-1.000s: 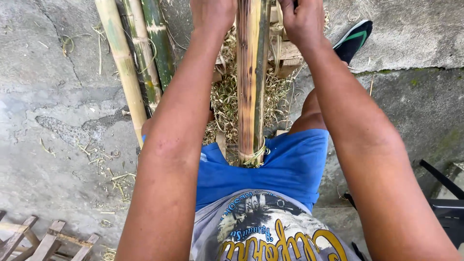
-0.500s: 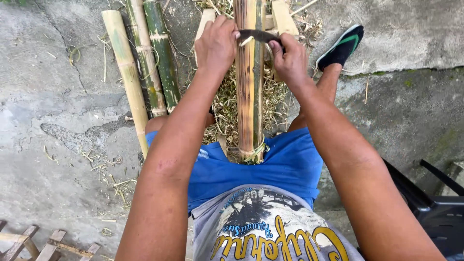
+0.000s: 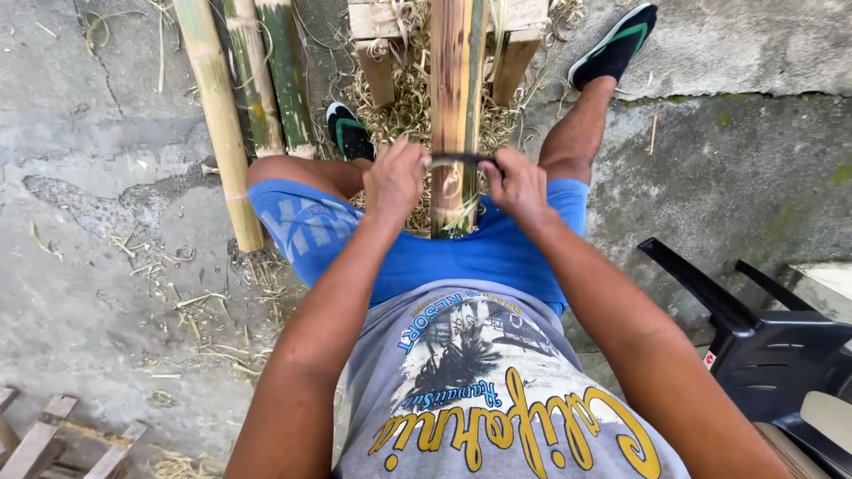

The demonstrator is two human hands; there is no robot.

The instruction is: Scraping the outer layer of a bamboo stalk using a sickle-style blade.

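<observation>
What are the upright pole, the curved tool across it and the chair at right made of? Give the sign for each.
Pole: bamboo, going by the node rings; skin scraped to pale tan, with brown streaks.
Curved tool, gripped by left hand and right hand: dark, thin, probably a metal blade.
Chair: black moulded plastic, smooth with a slight sheen.

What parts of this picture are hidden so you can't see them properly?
Head view, the only one:
- Blade: both ends hidden inside the left hand and right hand.
- Bamboo pole: top cut off by the upper edge; bottom hidden behind the blue shorts.
- Wooden stand: mostly cut off by the upper edge.
- Black chair: cut off by the right edge.
</observation>
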